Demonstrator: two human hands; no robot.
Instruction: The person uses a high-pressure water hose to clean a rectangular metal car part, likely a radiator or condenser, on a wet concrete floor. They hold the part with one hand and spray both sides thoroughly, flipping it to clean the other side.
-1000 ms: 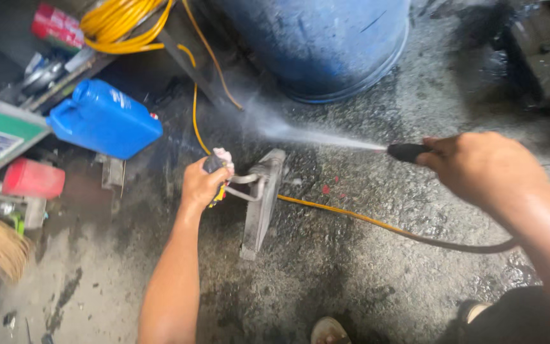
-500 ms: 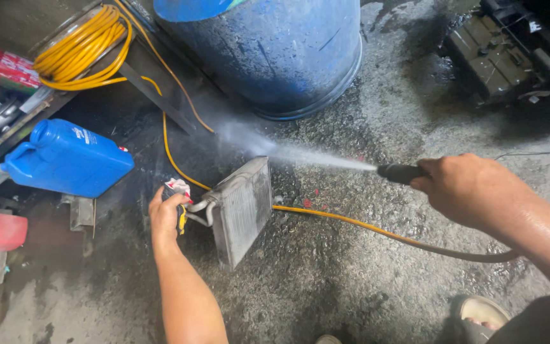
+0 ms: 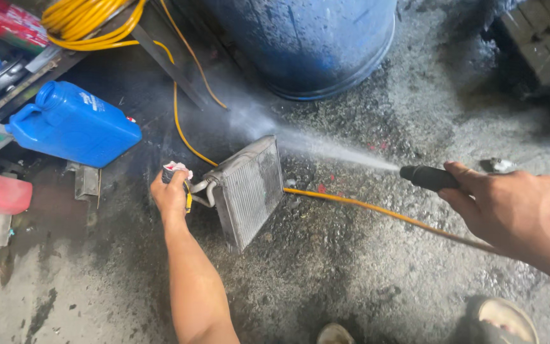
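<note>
Looking down from the head cam: left hand (image 3: 172,194) is clamped around the pipe ends of a finned evaporator core (image 3: 248,191), propping it on edge on the wet concrete floor (image 3: 364,267), just in front of the blue drum (image 3: 313,44). Right hand (image 3: 510,213) is wrapped tight on a black spray nozzle (image 3: 429,178), with its jet hitting the core's top edge. I'd say keep the spray square to the fins so they don't fold, and mind the yellow hose (image 3: 377,213). Blue jug (image 3: 74,124) sits off left.
</note>
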